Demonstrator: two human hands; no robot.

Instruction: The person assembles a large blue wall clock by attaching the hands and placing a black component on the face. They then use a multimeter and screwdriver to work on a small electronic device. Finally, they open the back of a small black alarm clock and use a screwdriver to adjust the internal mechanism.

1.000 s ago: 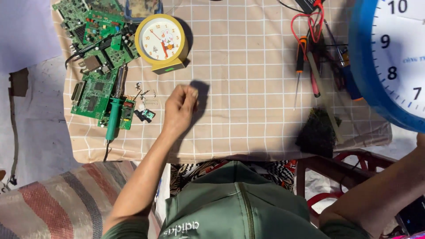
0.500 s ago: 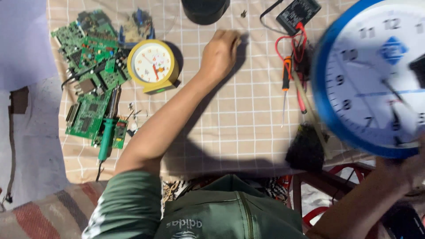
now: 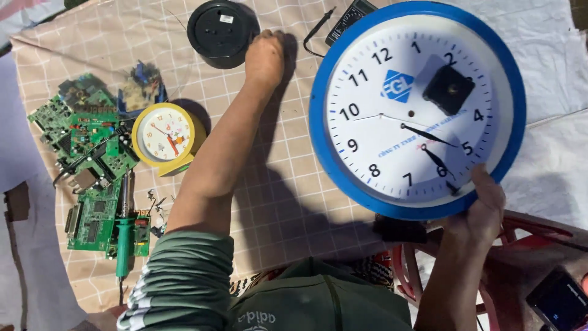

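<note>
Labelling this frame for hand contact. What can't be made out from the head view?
- Left hand: fingers curled under beside the black round object; contact unclear.
- Right hand: fingers hidden behind the blue wall clock.
- Black meter: cut off by the top edge.
- Circuit boards: components too small.

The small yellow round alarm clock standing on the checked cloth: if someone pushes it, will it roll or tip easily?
The small yellow round alarm clock probably tips rather than slides: it seems to stand on a narrow base, and the checked cloth under it looks soft and wrinkled. Once on its round rim, it might roll. It looks like light plastic, so a slight push from the left hand would likely move it.
</note>
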